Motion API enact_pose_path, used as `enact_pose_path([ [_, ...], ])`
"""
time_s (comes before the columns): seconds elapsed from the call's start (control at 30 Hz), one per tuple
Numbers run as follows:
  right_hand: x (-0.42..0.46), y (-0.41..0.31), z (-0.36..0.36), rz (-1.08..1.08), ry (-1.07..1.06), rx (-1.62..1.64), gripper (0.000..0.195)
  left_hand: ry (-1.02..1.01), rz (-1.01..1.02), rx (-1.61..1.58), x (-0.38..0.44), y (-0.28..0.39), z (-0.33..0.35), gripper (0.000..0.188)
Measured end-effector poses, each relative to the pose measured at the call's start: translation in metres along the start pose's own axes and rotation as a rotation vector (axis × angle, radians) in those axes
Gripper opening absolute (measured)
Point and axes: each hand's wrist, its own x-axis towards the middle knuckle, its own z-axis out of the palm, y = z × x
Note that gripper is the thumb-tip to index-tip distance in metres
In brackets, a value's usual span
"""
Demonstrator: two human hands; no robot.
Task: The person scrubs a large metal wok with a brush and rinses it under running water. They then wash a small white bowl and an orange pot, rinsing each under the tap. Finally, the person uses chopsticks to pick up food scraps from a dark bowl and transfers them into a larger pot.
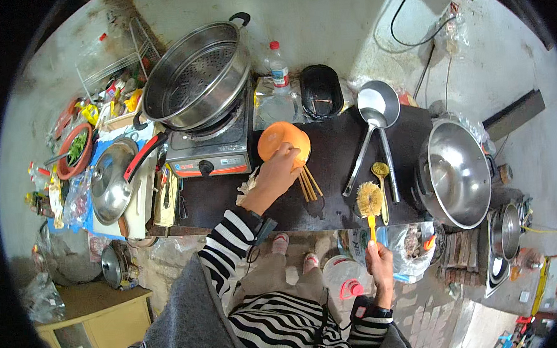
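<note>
My left hand (pixel 278 170) grips the near rim of an orange bowl (pixel 276 138) on the dark tabletop (pixel 325 152). Several wooden chopsticks (pixel 310 184) stick out toward me from beside the bowl; my fingers hide part of them. In my right hand (pixel 379 263) is the yellow handle of a round bristle brush (pixel 369 202), its head up over the table's front edge. Close to that head lies a second, smaller brush (pixel 380 170). Behind the brushes rest a metal ladle (pixel 373 120) and a larger, wider metal scoop (pixel 388 98), handles toward me.
A large steamer pot (pixel 194 78) sits on a portable stove (pixel 210 152) at left. Beside it lies a glass lid (pixel 114 181). Farther back are a plastic bottle (pixel 279 68) and a black tray (pixel 321 92). A steel wok (pixel 458 175) stands at the right end.
</note>
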Motion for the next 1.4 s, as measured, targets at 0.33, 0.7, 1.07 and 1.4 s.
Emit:
enact_pose_path([
  [0.33,0.017,-0.008,0.011,-0.042,0.007,-0.008,0.037,-0.147,-0.027,0.217,0.013,-0.014,0.025,0.022],
  [0.7,0.037,-0.001,-0.012,-0.014,-0.031,0.070,0.036,0.052,0.002,0.076,0.003,-0.010,-0.022,0.020],
  [1.07,0.062,0.001,0.008,-0.060,-0.122,-0.047,0.035,0.276,-0.179,-0.198,-0.033,-0.024,-0.071,0.017],
  [1.4,0.084,0.029,0.009,-0.212,-0.140,-0.165,0.032,0.379,-0.395,-1.047,-0.096,-0.044,-0.066,0.022],
])
